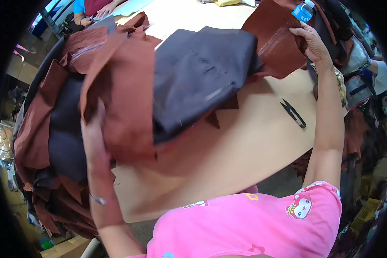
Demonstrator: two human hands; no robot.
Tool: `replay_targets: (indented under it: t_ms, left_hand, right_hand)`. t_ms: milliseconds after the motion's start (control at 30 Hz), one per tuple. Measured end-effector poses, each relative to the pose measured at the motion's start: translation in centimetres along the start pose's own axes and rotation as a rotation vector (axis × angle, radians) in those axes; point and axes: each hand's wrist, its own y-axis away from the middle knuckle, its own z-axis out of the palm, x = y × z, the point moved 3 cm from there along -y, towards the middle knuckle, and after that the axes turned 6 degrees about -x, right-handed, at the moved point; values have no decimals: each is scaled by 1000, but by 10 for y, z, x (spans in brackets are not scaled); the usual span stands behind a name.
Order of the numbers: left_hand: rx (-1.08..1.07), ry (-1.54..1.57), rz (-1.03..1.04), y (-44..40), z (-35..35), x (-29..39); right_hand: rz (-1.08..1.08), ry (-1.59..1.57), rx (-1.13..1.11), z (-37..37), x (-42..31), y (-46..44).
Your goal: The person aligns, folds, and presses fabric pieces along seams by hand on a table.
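While the right hand (313, 45) pinches the far right edge, a two-tone fabric panel (202, 77) stretches across the view, lifted over the tan tabletop (193, 176)! Thumb and fingers are clamped on its brown end, close by a capped bottle with a blue label (303, 12). Over to the left hand (93, 122), and it's a blur: it is at the brown fold of that same panel, its fingers partly lost against the cloth, so whether they're closed or apart, there's no telling. Between the two hands spreads the dark middle section, creased and peaking toward the top, brown at both ends, with a pale streaky line across the brown on the right.

Below that right end, thread snips (293, 114) lie on the bare tabletop, black-handled, blades pointing up and away, touched by neither hand. Out on the left flank, a heap of brown and dark fabric (66, 124) drapes over the table's side. A wristband (99, 200) circles the left arm, and a pink shirt (245, 223) with cartoon prints fills the bottom. Across the table at upper left, a co-worker's hand (109, 8) is busy beside a pale blue sheet (131, 7).
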Motion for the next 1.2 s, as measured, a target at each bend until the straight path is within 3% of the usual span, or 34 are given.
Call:
replay_targets:
  t_ms: [100,133,200,300,333,367,400,467,500,567,600,667,700,733,767,800,833,900,967,1033,1133,1200]
  left_hand:
    - [-76,-531,452,-120,10,53]
    - [9,-644,690,-142,21,84]
    - [91,-845,937,-179,33,128]
    - [94,-1166,1060,-237,27,162]
    - [71,-1269,1072,-257,22,168]
    - [36,-1360,1076,-276,15,169]
    - [-5,-1448,1078,-294,8,167]
    - [-95,-1588,1119,-323,-9,161]
    - [-112,-1603,1178,-329,-13,157]
    - [-67,-1574,1307,-311,-16,143]
    - [-1,-1519,1322,-267,-1,131]
    - [185,-1462,1347,-179,42,106]
    - [1,-1292,1254,-140,63,83]
    - [-173,-1116,1152,-100,81,57]
    - [-258,-1213,1082,-61,102,33]
    - [-468,-1149,1227,-46,111,8]
    - [-671,-1188,1102,-28,121,-14]
    - [-845,-1215,935,4,141,-41]
    - [-884,-1072,904,3,155,-66]
    - [-842,-1007,874,-7,167,-79]
    - [-775,-1006,857,-25,176,-89]
    - [-790,-1079,912,-30,178,-94]
  right_hand:
    - [-78,-33,70,-44,11,0]
    - [-134,-85,155,-38,4,9]
    - [-241,-187,324,-5,-9,42]
    - [-151,-327,378,39,3,94]
    - [13,-317,333,44,18,112]
    - [-26,-172,404,63,28,129]
    - [147,-303,453,90,36,146]
    - [336,-398,162,101,78,175]
    - [395,-362,307,115,87,189]
    - [426,-399,246,145,65,205]
    - [429,-430,202,152,54,209]
    - [684,-407,-247,143,54,226]
    - [798,-382,-475,139,51,233]
    - [695,-296,-587,139,42,232]
    - [588,-207,-693,139,31,230]
    - [479,-116,-795,139,18,228]
    - [468,-145,-691,136,7,220]
    - [330,165,-352,134,1,185]
    - [276,937,-165,131,18,143]
    - [-59,1365,67,124,68,117]
    - [-64,1507,125,151,81,101]
    - [-133,1338,167,148,90,99]
